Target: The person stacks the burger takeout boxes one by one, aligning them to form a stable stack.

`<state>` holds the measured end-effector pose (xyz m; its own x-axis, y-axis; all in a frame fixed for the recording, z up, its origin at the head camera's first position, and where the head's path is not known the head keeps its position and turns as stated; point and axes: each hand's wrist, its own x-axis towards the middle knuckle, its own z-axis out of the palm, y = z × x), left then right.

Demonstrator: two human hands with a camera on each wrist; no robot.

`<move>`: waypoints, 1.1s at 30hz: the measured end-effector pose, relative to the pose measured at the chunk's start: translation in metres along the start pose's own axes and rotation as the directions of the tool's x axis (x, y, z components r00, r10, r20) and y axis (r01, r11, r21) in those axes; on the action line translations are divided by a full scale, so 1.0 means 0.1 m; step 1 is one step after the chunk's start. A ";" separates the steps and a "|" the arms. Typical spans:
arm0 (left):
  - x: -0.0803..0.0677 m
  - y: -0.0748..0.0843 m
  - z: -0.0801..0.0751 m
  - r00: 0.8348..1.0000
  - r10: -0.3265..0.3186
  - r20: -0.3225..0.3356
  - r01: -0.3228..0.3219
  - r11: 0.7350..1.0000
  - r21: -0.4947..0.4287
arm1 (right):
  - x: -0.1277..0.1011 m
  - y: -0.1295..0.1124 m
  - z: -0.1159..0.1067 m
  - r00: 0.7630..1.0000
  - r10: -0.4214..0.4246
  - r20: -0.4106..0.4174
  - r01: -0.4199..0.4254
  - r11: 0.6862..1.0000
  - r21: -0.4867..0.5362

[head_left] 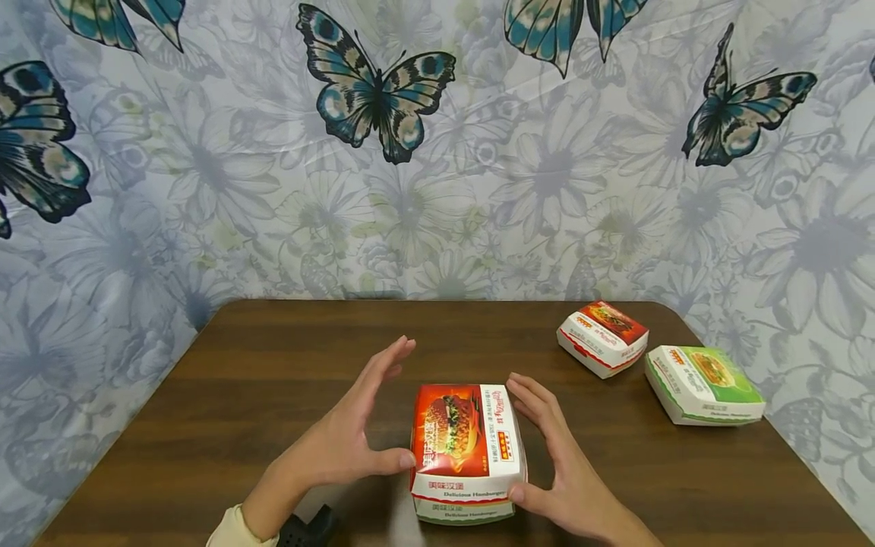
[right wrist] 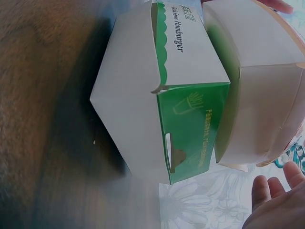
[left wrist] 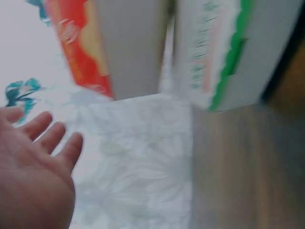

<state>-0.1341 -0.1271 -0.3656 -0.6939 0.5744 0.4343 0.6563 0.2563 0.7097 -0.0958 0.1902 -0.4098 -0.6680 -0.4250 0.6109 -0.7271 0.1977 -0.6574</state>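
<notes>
Two hamburger boxes are stacked at the table's near middle. The red-topped box (head_left: 451, 433) lies on a green-trimmed box (head_left: 465, 513), whose green end panel (right wrist: 190, 129) shows in the right wrist view. To the left, my left hand (head_left: 349, 437) is spread, its thumb tip right at the red box's left edge. My right hand (head_left: 563, 471) stands on the other side, fingers extended near the back right corner and thumb by the front right edge. In the left wrist view the left hand's fingers (left wrist: 52, 136) are apart from the boxes.
Farther back on the right lie another red-topped box (head_left: 601, 338) and a green-topped box (head_left: 704, 384), side by side near the edge of the brown table (head_left: 307, 334). A butterfly-patterned cloth (head_left: 451, 228) hangs behind. Something black (head_left: 311, 528) sits by the left wrist.
</notes>
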 end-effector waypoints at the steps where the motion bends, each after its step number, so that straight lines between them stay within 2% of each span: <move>1: 0.02 0.02 -0.02 1.000 -0.004 0.010 0.004 1.000 0.002 | 0.00 0.00 0.00 1.000 -0.002 0.000 0.002 1.000 0.000; 6: 0.07 0.08 -0.06 0.998 -0.035 0.051 0.035 0.999 -0.001 | 0.01 0.00 -0.01 1.000 -0.021 -0.003 0.021 1.000 0.005; 13: 0.08 0.07 0.00 0.997 -0.038 0.069 0.037 0.999 0.013 | 0.01 0.01 -0.03 0.999 -0.033 -0.015 0.033 0.999 0.006; 20: 0.08 0.06 0.03 0.992 -0.075 0.098 0.076 0.997 -0.002 | 0.02 0.01 -0.07 0.999 -0.024 -0.043 0.024 1.000 0.000; 33: 0.06 0.06 0.06 0.990 -0.092 0.108 0.090 0.996 0.028 | 0.04 0.09 -0.23 0.992 -0.058 -0.111 0.060 0.998 0.016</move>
<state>-0.1325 -0.1174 -0.3622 -0.7156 0.6287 0.3045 0.5994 0.3288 0.7298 -0.1087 0.2105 -0.4027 -0.6382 -0.3354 0.6929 -0.7632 0.1575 -0.6267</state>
